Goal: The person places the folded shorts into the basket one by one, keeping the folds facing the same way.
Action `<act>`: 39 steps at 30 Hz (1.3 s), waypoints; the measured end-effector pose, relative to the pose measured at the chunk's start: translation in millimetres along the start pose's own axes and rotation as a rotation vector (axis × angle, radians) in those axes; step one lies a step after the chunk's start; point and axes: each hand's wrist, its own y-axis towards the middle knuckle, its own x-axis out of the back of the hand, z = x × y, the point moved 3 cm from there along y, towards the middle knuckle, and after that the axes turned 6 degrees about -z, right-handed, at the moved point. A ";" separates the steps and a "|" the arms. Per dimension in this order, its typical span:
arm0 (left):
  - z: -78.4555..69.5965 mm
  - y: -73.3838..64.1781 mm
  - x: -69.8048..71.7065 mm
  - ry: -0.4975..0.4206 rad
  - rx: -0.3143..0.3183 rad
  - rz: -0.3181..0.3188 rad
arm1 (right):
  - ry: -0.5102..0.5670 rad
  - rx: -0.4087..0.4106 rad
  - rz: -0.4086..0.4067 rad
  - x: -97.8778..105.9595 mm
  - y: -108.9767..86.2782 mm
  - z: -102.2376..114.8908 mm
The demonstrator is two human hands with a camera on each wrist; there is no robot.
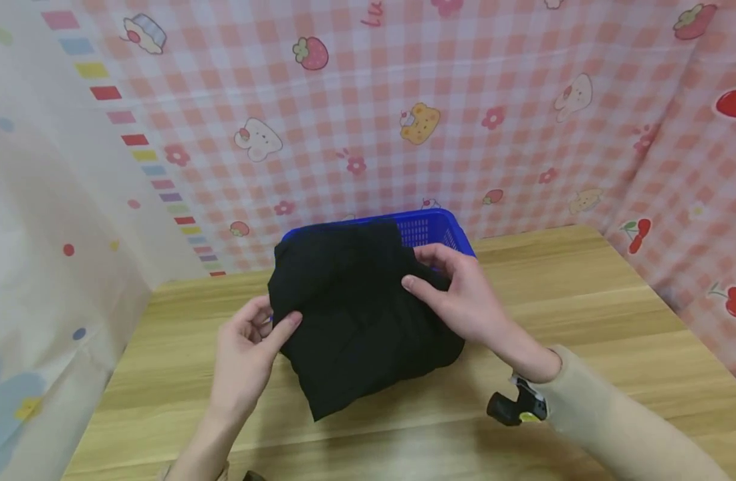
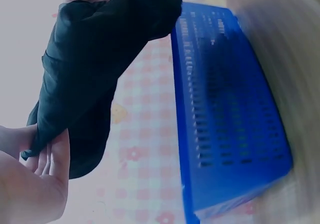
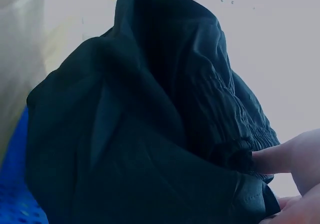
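Observation:
A black garment of thin cloth is held up by both hands in front of a blue plastic basket. My left hand pinches its left edge, thumb on the near face and fingers behind. At the upper right edge, my right hand pinches it the same way. The right wrist view shows a gathered, elastic-looking band on the garment beside the right thumb. In the left wrist view the cloth hangs folded, apart from the basket for most of its length. Its folds hide the full shape.
The blue basket, with slotted walls, stands on the wood-grain table near the back. Much of it is hidden by the cloth. A pink checked curtain hangs behind; more printed sheets close off the left and right sides.

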 end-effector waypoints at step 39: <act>3.6 103.2 -3.0 0.219 0.087 -0.024 | -0.110 -0.239 0.183 -26.4 115.6 -3.7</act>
